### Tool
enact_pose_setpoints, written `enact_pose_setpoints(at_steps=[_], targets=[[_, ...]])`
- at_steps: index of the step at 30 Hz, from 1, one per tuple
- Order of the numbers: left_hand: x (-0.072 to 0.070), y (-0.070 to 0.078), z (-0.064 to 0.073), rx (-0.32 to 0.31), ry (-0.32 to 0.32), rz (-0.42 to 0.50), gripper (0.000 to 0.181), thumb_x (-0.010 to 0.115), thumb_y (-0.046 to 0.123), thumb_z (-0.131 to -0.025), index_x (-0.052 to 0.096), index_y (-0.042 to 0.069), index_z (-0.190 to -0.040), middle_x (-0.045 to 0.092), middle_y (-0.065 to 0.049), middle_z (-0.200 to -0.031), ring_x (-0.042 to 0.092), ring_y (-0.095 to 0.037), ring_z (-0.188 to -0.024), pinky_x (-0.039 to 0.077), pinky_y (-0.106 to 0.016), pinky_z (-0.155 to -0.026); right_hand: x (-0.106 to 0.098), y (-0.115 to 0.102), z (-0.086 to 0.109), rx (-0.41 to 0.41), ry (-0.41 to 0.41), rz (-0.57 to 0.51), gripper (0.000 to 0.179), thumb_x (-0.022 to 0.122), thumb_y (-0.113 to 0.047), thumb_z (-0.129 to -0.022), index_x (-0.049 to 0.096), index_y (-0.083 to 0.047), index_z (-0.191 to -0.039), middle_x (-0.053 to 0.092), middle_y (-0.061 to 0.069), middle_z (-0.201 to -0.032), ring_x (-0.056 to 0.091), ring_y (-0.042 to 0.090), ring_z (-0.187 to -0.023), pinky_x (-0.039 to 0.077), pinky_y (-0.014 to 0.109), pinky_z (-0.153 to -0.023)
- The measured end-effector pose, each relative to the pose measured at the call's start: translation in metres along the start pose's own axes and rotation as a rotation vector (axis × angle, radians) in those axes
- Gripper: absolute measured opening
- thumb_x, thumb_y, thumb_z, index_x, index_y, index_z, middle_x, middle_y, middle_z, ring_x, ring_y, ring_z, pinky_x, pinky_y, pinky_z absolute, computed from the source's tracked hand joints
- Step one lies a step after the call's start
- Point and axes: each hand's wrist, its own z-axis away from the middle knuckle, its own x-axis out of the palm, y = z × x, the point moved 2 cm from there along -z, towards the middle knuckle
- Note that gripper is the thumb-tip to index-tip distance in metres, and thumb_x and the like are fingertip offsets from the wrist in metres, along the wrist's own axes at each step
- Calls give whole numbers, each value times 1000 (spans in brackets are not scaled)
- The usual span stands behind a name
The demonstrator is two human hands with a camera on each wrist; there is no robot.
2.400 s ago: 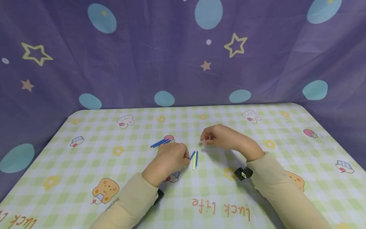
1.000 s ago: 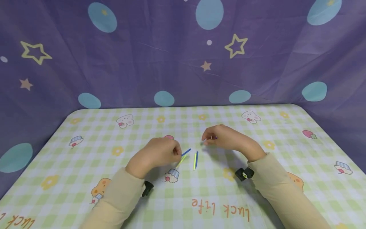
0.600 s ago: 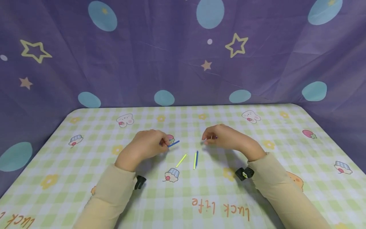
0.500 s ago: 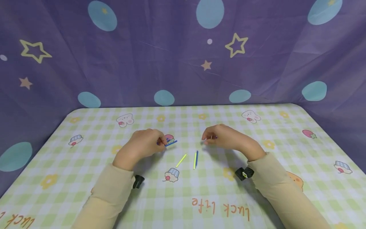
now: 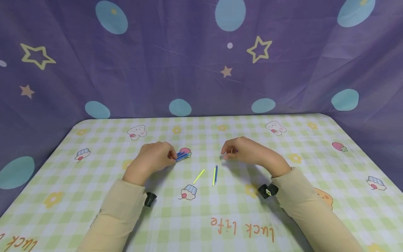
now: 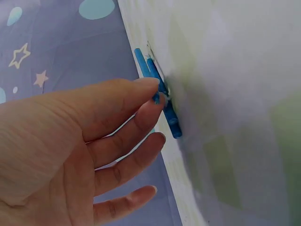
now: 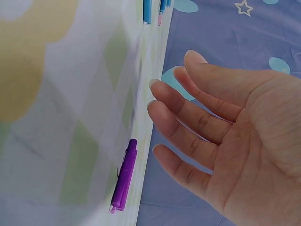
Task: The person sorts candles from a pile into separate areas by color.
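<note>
In the head view my left hand (image 5: 150, 158) is at the left of the table's middle. Its thumb and forefinger pinch a thin blue stick (image 6: 142, 62), seen close up in the left wrist view. More blue sticks (image 6: 173, 123) lie together on the cloth right under the fingertips. My right hand (image 5: 244, 151) hovers to the right with loosely bent fingers and nothing in its grasp. Beside those fingers, a few purple sticks (image 7: 124, 176) lie side by side on the cloth; in the head view the hand mostly hides them.
A lone yellow stick (image 5: 199, 176) lies slanted between the hands. To its right, another yellow stick (image 5: 214, 176) lies alongside a blue one (image 5: 216, 174). The checked tablecloth (image 5: 239, 206) has printed cartoons, and a purple curtain (image 5: 201, 70) hangs behind the table.
My left hand has carried a blue stick from the table's middle up and left to the blue pile. One yellow stick now lies apart, slanted. The right hand has stayed put.
</note>
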Motion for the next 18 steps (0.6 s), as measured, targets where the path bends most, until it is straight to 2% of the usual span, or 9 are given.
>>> enact_pose_setpoints(at_steps=[7,18], targets=[[1,-3,-1,-9,13,7,4,72,14,-89,76,15,-89,69,4,-90,57,-17,-78,46,-48,-79,1,-2,0,-12,5,5,10,69,-10,-94,71,-6,-102,71,-2,-91,59,11,-80,49,32,-76],[3,-5,-2,-11,24,3,2,75,16,-87,75,14,-87,68,5,-88,57,-17,-77,46,-47,-78,4,-9,-1,-48,3,13,8,71,-8,-92,72,-5,-99,71,-1,-92,63,13,-86,51,33,-81]])
